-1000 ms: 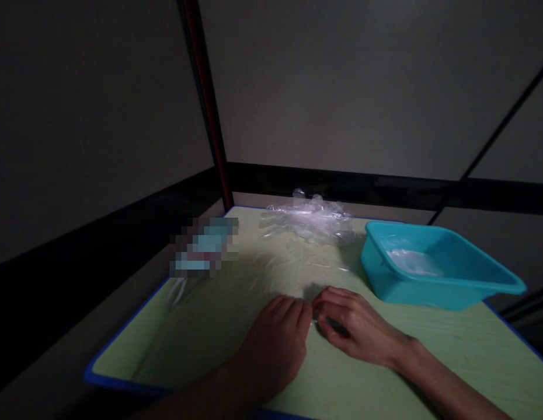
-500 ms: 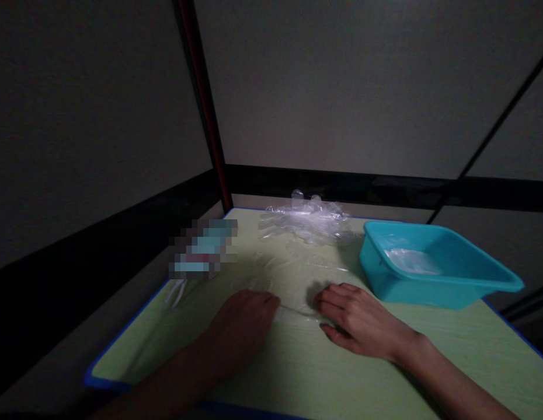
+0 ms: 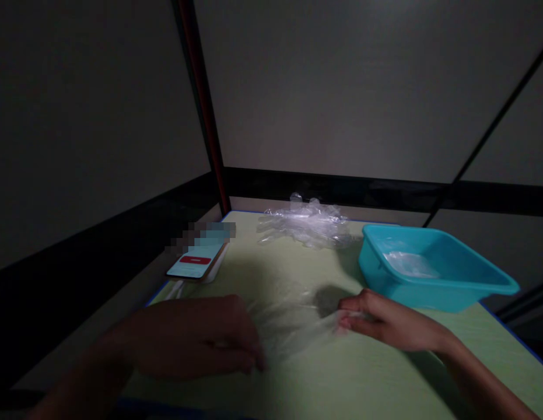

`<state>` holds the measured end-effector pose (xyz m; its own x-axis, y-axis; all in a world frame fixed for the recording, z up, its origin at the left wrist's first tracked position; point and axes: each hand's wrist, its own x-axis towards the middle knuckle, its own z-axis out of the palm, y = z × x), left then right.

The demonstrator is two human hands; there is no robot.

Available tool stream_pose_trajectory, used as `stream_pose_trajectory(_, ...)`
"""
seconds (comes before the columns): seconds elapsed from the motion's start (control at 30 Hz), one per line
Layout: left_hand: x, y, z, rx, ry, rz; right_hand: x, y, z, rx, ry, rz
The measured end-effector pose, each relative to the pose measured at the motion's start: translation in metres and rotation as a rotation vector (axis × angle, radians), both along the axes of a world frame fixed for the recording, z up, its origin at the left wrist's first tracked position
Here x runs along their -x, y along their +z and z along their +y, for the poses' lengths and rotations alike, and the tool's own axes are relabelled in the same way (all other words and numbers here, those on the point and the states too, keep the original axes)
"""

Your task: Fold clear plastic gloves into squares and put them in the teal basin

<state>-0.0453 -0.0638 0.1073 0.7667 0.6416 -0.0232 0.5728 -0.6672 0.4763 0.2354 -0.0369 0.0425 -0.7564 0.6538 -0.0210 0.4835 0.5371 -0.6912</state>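
Note:
A thin clear plastic piece (image 3: 293,332), blurred by motion, stretches between my two hands above the green table. My right hand (image 3: 380,321) pinches its right end between thumb and fingers. At the other end, my left hand (image 3: 210,338) is closed, with its fingertips beside the plastic; what it grips is smeared by motion. Behind them lies a pile of clear plastic gloves (image 3: 304,221). To the right, a turquoise basin (image 3: 438,291) holds a flat clear plastic piece (image 3: 411,264).
A phone (image 3: 195,261) with a lit screen rests on something white at the table's left edge, with a white cord (image 3: 175,289) near it. The green table (image 3: 324,385) has a blue rim. Walls stand behind and at the left.
My left hand has moved left and nearer, my right hand slightly right. The clear plastic, earlier flat on the table, is now lifted and drawn between them.

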Motion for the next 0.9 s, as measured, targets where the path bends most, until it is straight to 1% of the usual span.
stream_pose_trajectory(0.07,0.001,0.01,0.004,0.411,-0.198,-0.002,-0.001,0.004,-0.003,0.305,0.077,0.109)
stream_pose_trajectory(0.1,0.002,0.012,0.008,0.564,-0.256,-0.031,-0.002,0.004,-0.004,0.463,0.111,0.17)
stream_pose_trajectory(0.13,0.003,0.013,0.013,0.68,-0.288,-0.076,-0.003,0.004,-0.004,0.597,0.135,0.234)
stream_pose_trajectory(0.17,0.004,0.011,0.019,0.76,-0.283,-0.135,-0.003,0.003,-0.003,0.687,0.134,0.299)
stream_pose_trajectory(0.2,0.005,0.007,0.026,0.81,-0.286,-0.2,-0.003,0.001,-0.001,0.732,0.111,0.356)
stream_pose_trajectory(0.27,0.006,-0.004,0.042,0.803,-0.23,-0.267,-0.001,-0.005,0.005,0.718,0.019,0.452)
stream_pose_trajectory(0.33,0.005,-0.019,0.06,0.749,-0.086,-0.293,0.002,-0.014,0.013,0.629,-0.12,0.509)
stream_pose_trajectory(0.43,0.0,-0.045,0.086,0.668,0.064,-0.268,0.008,-0.031,0.026,0.48,-0.337,0.515)
stream_pose_trajectory(0.47,-0.001,-0.053,0.094,0.652,0.139,-0.285,0.009,-0.036,0.029,0.431,-0.392,0.502)
stream_pose_trajectory(0.5,-0.002,-0.061,0.101,0.675,0.203,-0.302,0.01,-0.041,0.031,0.374,-0.433,0.487)
stream_pose_trajectory(0.53,-0.003,-0.068,0.107,0.671,0.226,-0.318,0.011,-0.045,0.033,0.304,-0.47,0.465)
stream_pose_trajectory(0.63,-0.003,-0.084,0.119,0.614,0.281,-0.349,0.011,-0.053,0.035,0.017,-0.561,0.345)
stream_pose_trajectory(0.73,-0.003,-0.093,0.124,0.407,0.373,-0.33,0.01,-0.054,0.034,-0.252,-0.613,0.198)
stream_pose_trajectory(0.8,-0.005,-0.098,0.126,0.259,0.453,-0.316,0.011,-0.053,0.033,-0.414,-0.627,0.145)
stream_pose_trajectory(0.9,-0.01,-0.104,0.128,0.132,0.555,-0.319,0.016,-0.05,0.03,-0.646,-0.613,0.104)
